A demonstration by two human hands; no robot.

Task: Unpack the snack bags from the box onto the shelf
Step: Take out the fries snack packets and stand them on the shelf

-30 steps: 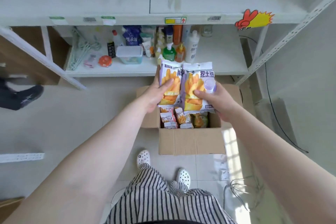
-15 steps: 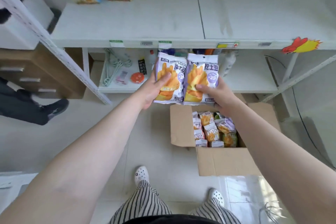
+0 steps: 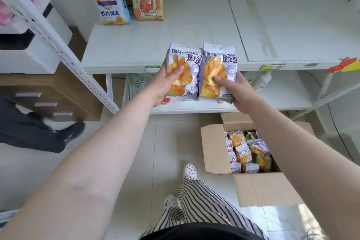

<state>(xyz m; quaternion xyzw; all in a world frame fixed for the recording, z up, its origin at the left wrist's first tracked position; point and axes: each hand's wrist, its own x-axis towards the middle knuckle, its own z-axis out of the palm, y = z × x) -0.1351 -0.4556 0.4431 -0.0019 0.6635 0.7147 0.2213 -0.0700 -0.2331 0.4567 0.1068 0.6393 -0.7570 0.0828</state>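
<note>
two purple fry bags being carried up toward the shelf (image 3: 175,45)

the left hand (image 3: 165,84) is pinching the left bag (image 3: 183,70) and the right hand (image 3: 235,91) the right bag (image 3: 218,72), thumbs on the fronts, fingers curled behind, edges touching so both land together; they are hanging over the shelf's front edge, with the box (image 3: 214,150) below holding more.

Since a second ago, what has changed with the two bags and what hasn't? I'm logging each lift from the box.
Both purple bags, one in the left hand and one in the right hand, rose from just above the box to the front edge of the upper shelf. Nothing was let go. Each hand grips its bag as before, side by side; the box on the floor holds more bags.
</note>
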